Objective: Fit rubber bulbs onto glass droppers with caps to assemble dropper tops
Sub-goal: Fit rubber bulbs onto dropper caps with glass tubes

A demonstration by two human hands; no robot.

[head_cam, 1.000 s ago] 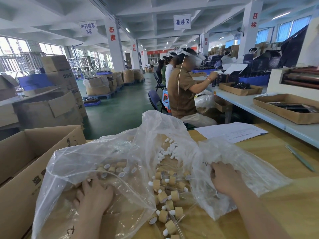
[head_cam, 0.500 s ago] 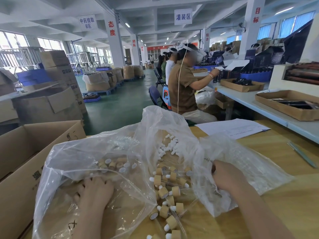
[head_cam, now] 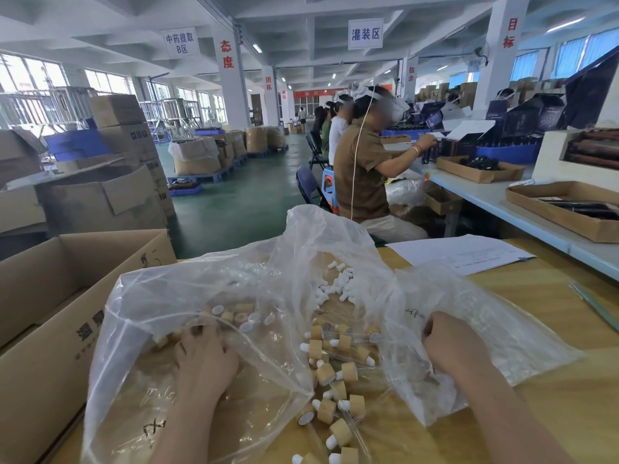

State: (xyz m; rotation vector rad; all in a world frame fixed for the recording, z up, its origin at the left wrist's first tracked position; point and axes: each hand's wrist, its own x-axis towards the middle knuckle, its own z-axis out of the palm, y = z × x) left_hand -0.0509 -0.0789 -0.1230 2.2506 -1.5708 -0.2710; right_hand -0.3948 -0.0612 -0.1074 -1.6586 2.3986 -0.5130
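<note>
Crowding the near half of the wooden table (head_cam: 552, 396) are 2 clear plastic bags. A cardboard box (head_cam: 50, 329) stands along the table's left side, just beside the left bag (head_cam: 160, 296). Bare tabletop shows only to the right of the right bag (head_cam: 502, 329) and toward the near right corner. A sheet of paper (head_cam: 462, 254) lies near the far edge and a thin green stick (head_cam: 593, 304) near the right edge.

Between the bags runs a narrow strip filled with finished dropper tops (head_cam: 335, 373): tan caps with white bulbs and glass tubes, lying every way. Loose white rubber bulbs (head_cam: 338, 289) sit in a heap farther back, between the 2 bags. Tan caps (head_cam: 234, 313) are piled inside the left bag.

The left hand (head_cam: 204, 360) reaches into the left bag, palm down, fingers stretched forward onto the caps. The film blurs the fingertips, so whether they grasp a cap cannot be told. The right hand (head_cam: 449, 343) sits at the mouth of the right bag, knuckles up, fingers curled down out of sight. Whether it grasps anything cannot be told either.
</note>
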